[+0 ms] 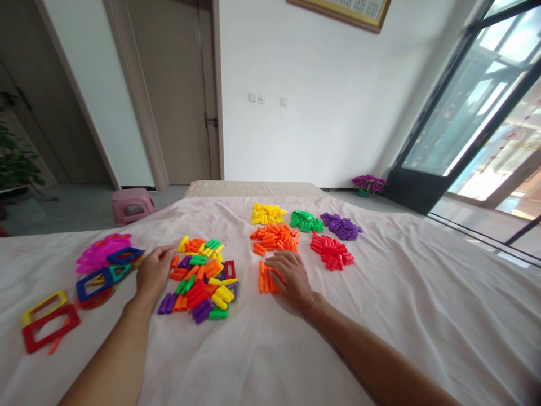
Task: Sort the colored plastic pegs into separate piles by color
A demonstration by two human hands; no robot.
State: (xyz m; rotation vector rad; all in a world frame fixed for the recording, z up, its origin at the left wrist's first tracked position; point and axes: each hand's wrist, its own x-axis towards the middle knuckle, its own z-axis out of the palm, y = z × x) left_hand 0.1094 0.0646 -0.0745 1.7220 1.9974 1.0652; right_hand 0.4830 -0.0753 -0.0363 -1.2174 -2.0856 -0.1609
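Observation:
My left hand is at the left edge of a mixed pile of coloured plastic sticks, its fingers curled together; whatever they hold, if anything, is hidden. An orange stick lies right beside its fingertips. My right hand reaches over a small group of orange sticks, palm down with the fingers apart and bent, partly covering them. Just behind it is a larger orange pile. Sorted heaps stand around: yellow, green, purple and red.
Left of my left hand lie a pink scalloped plastic piece and magnetic frame tiles, including a blue square and a red one. A pale cloth covers the table. Beyond stand a pink stool and purple flowers.

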